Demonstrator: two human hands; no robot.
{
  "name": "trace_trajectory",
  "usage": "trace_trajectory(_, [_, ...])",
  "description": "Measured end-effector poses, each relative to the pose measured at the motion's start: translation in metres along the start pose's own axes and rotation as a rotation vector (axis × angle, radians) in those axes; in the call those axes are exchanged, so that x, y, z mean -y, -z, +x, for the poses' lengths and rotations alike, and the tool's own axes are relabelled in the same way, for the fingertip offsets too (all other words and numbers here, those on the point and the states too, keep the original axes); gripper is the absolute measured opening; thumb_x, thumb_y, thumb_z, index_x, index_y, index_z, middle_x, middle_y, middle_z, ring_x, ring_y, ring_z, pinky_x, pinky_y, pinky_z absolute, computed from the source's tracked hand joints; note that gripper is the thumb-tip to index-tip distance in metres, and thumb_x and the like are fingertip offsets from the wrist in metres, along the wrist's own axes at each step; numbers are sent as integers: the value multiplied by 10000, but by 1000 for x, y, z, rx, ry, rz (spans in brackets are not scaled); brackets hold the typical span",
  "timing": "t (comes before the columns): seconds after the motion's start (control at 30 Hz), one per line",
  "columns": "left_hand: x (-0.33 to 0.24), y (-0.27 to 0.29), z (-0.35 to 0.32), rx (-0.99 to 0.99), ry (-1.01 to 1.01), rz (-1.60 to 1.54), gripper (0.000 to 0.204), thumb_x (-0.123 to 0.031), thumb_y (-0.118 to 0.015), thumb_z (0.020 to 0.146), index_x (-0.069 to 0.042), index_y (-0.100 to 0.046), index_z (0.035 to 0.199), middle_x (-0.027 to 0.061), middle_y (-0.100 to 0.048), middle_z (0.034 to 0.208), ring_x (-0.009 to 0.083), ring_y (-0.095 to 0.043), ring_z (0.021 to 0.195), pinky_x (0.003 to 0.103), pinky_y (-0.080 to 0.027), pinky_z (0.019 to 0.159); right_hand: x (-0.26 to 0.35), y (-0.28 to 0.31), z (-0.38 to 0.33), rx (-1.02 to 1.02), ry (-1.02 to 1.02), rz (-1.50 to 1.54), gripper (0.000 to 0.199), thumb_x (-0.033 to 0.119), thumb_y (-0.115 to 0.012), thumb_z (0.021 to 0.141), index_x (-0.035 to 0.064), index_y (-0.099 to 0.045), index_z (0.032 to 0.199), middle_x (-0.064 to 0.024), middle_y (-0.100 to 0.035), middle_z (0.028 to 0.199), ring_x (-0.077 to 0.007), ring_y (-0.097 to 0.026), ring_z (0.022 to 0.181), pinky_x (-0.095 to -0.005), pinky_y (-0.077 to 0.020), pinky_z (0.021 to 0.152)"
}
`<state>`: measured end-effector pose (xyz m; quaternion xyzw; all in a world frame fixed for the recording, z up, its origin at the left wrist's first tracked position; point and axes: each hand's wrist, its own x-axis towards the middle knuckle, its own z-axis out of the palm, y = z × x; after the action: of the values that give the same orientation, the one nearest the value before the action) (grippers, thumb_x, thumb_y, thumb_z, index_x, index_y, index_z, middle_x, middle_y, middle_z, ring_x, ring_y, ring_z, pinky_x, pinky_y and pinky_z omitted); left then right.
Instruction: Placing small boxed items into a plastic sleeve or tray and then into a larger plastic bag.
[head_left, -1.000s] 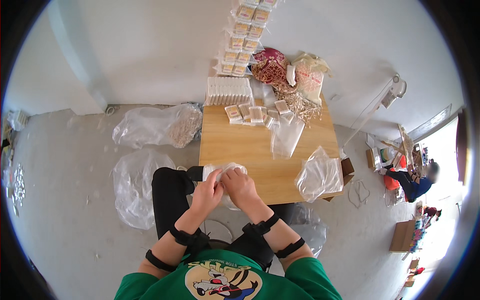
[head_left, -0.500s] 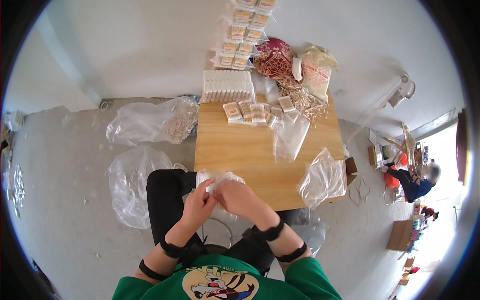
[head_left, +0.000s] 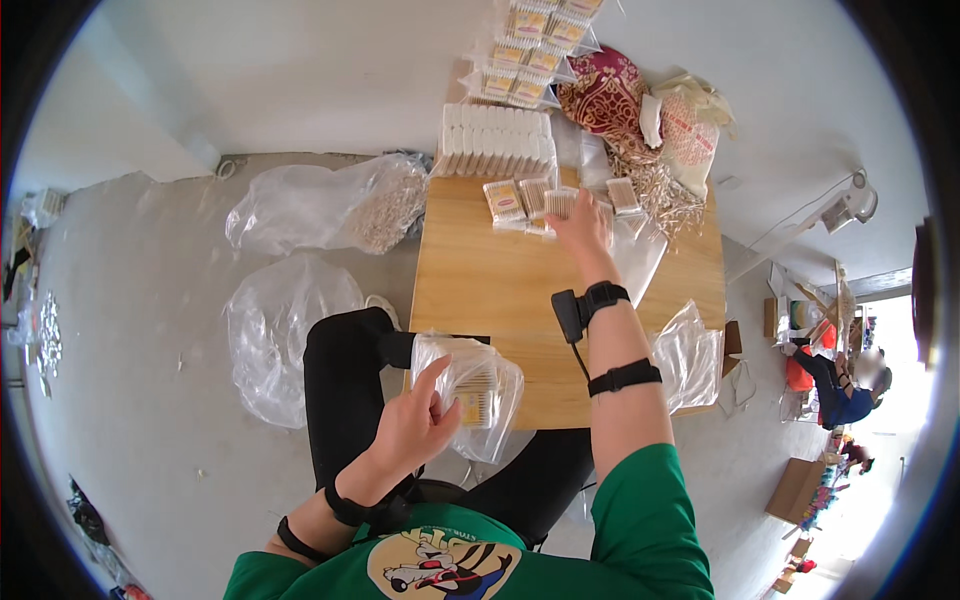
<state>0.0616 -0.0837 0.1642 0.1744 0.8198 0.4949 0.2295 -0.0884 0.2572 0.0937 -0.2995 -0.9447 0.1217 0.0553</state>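
The left hand [head_left: 418, 425] pinches the top of a clear plastic bag holding small packs of cotton swabs [head_left: 472, 392], thumb and fingers closed on the film, the bag hanging over the near edge of the light wooden table [head_left: 490, 290] just above the person's black-trousered lap. The right hand [head_left: 583, 228] stretches across to the far side of the table, fingers spread flat over a row of small clear packs of cotton swabs [head_left: 535, 200]; whether it grips 1 cannot be told. The middle of the tabletop between the 2 hands lies bare. Behind the row, a stack of white swab bundles [head_left: 495, 140] sits at the far edge. A crumpled clear bag [head_left: 690, 355] hangs off the table's right near corner. On the grey floor to the left lie 2 large clear plastic sacks [head_left: 300, 210], close to the table's left edge.
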Motion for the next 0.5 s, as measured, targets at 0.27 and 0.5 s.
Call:
trace_trajectory(0.27, [1, 2, -1, -14, 9, -2, 583, -97, -639, 805, -30, -393, 1328, 88, -512, 554, 237, -528, 468, 342, -405, 463, -10, 37, -35, 248, -19, 665, 480, 171, -718, 773, 16, -553, 1197, -67, -674, 876, -220, -640, 784, -327, -512, 698])
trace_trajectory(0.5, [3, 2, -2, -68, -39, -26, 558, -67, -619, 799, -16, -405, 1312, 116, -527, 569, 285, -547, 505, 368, -417, 495, 4, 118, -203, 607, 644, 913, 265, -53, -680, 742, 55, -652, 982, -62, -651, 909, -186, -637, 849, -298, -515, 702])
